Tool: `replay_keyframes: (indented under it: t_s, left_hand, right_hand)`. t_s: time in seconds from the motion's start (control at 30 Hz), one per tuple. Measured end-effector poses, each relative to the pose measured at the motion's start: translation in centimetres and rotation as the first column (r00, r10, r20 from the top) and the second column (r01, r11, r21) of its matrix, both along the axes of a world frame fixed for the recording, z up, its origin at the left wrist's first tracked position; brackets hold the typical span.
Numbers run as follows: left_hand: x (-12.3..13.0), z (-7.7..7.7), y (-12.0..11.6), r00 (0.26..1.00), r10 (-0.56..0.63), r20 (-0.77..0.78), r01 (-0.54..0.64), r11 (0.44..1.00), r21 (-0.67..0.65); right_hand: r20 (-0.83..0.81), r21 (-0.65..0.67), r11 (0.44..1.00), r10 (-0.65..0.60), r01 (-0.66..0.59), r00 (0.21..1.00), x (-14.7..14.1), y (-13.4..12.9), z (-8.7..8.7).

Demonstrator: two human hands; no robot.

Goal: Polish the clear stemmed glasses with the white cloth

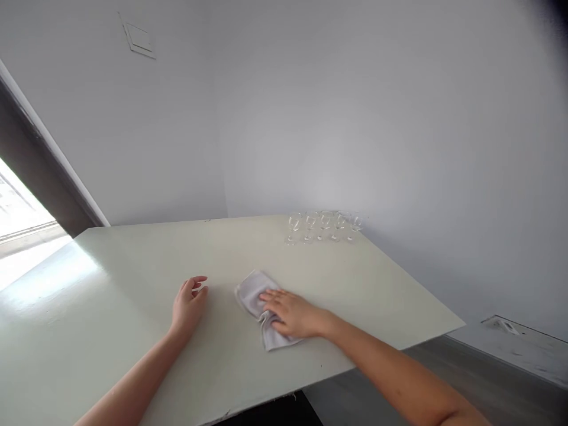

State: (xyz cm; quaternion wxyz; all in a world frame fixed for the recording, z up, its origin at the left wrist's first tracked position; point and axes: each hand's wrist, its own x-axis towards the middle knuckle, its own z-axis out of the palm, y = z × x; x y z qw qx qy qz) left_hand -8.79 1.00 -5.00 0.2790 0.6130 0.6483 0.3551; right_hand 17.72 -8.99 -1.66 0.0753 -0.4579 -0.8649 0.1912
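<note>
A pale lilac cloth lies creased on the white table. On top of it my right hand presses down, palm down, its fingers spread over the fabric. To the left of the cloth, my left hand rests on its side on the tabletop, fingers slightly curled and apart, with nothing in it. Clear stemmed glasses stand close together near the table's back right edge, beyond both hands.
A grey wall rises behind the table, with a switch plate at the upper left. Bright light enters by a dark frame at the left. The table's right edge slants toward me.
</note>
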Motion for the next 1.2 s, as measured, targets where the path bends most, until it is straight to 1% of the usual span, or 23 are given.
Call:
replay_keyframes:
  t_s: [0.1, 0.2, 0.27, 0.3, 0.33, 0.4, 0.47, 0.53, 0.6, 0.67, 0.7, 0.77, 0.83, 0.9, 0.97, 1.0, 1.07, 1.13, 1.2]
  left_hand:
    - [0.0, 0.1, -0.2, 1.0, 0.006, -0.012, -0.006, 1.0, -0.002]
    - [0.4, 0.3, -0.1, 1.0, 0.013, -0.016, -0.013, 1.0, -0.014]
    - [1.3, 0.5, 0.2, 1.0, -0.017, -0.016, 0.017, 1.0, -0.009]
    - [2.0, 0.7, 0.6, 0.999, -0.049, -0.014, 0.049, 0.999, 0.005]
    - [3.0, 1.0, 1.0, 0.996, -0.09, -0.01, 0.09, 0.996, 0.026]
    - [5.8, 1.8, 2.2, 0.984, -0.179, 0.008, 0.178, 0.983, 0.052]
    - [9.3, 2.5, 3.6, 0.965, -0.253, 0.063, 0.254, 0.967, -0.003]
    - [13.2, 3.0, 5.2, 0.938, -0.294, 0.181, 0.321, 0.936, -0.142]
    - [17.2, 3.0, 6.8, 0.913, -0.327, 0.244, 0.371, 0.914, -0.164]
    - [20.8, 2.7, 8.4, 0.891, -0.348, 0.292, 0.403, 0.902, -0.153]
    - [22.4, 2.4, 9.2, 0.88, -0.357, 0.314, 0.416, 0.898, -0.145]
    - [25.2, 2.0, 10.4, 0.861, -0.372, 0.348, 0.436, 0.891, -0.125]
    - [27.2, 1.6, 11.2, 0.848, -0.387, 0.363, 0.449, 0.888, -0.102]
    - [28.5, 1.3, 11.6, 0.842, -0.398, 0.365, 0.457, 0.885, -0.088]
    - [29.0, 1.0, 11.9, 0.847, -0.393, 0.357, 0.448, 0.89, -0.085]
    - [28.8, 0.9, 12.1, 0.855, -0.382, 0.35, 0.434, 0.897, -0.08]
    - [27.5, 0.9, 12.8, 0.876, -0.344, 0.336, 0.386, 0.921, -0.063]
    - [24.4, 1.2, 13.8, 0.901, -0.287, 0.326, 0.317, 0.948, -0.04]
    - [19.5, 1.7, 15.0, 0.927, -0.208, 0.313, 0.228, 0.973, -0.028]
  right_hand:
    - [0.03, -0.019, 0.989, -0.144, 0.145, 0.989, 5.0, 0.7, 1.2]
    - [-0.009, -0.043, 0.942, -0.332, 0.332, 0.943, 9.0, 0.6, 2.3]
    - [-0.11, -0.052, 0.894, -0.447, 0.444, 0.887, 10.6, 1.1, 2.4]
    - [-0.201, -0.067, 0.865, -0.5, 0.497, 0.843, 11.1, 1.6, 2.2]
    - [-0.307, -0.091, 0.833, -0.545, 0.546, 0.78, 11.4, 2.4, 1.8]
    - [-0.497, -0.163, 0.757, -0.617, 0.633, 0.61, 11.6, 4.6, 0.6]
    - [-0.607, -0.23, 0.67, -0.666, 0.706, 0.434, 11.8, 7.3, -0.8]
    - [-0.652, -0.264, 0.587, -0.693, 0.766, 0.307, 12.3, 10.1, -2.1]
    - [-0.683, -0.307, 0.493, -0.71, 0.814, 0.172, 13.1, 12.6, -3.3]
    - [-0.698, -0.344, 0.417, -0.713, 0.841, 0.068, 13.9, 14.7, -4.1]
    - [-0.702, -0.357, 0.392, -0.711, 0.848, 0.034, 14.2, 15.6, -4.4]
    - [-0.709, -0.373, 0.374, -0.705, 0.849, -0.001, 14.6, 17.0, -4.8]
    - [-0.715, -0.383, 0.382, -0.699, 0.841, -0.008, 14.6, 18.1, -5.1]
    - [-0.715, -0.391, 0.393, -0.699, 0.832, -0.005, 14.2, 18.8, -5.4]
    - [-0.714, -0.393, 0.397, -0.7, 0.83, -0.004, 13.7, 19.1, -5.7]
    - [-0.716, -0.391, 0.399, -0.698, 0.83, -0.002, 13.5, 19.2, -5.9]
    - [-0.728, -0.379, 0.408, -0.685, 0.83, 0.005, 13.1, 19.0, -6.2]
    - [-0.744, -0.366, 0.425, -0.668, 0.828, 0.014, 12.9, 18.7, -6.4]
    - [-0.756, -0.355, 0.438, -0.655, 0.826, 0.022, 12.7, 18.3, -6.4]
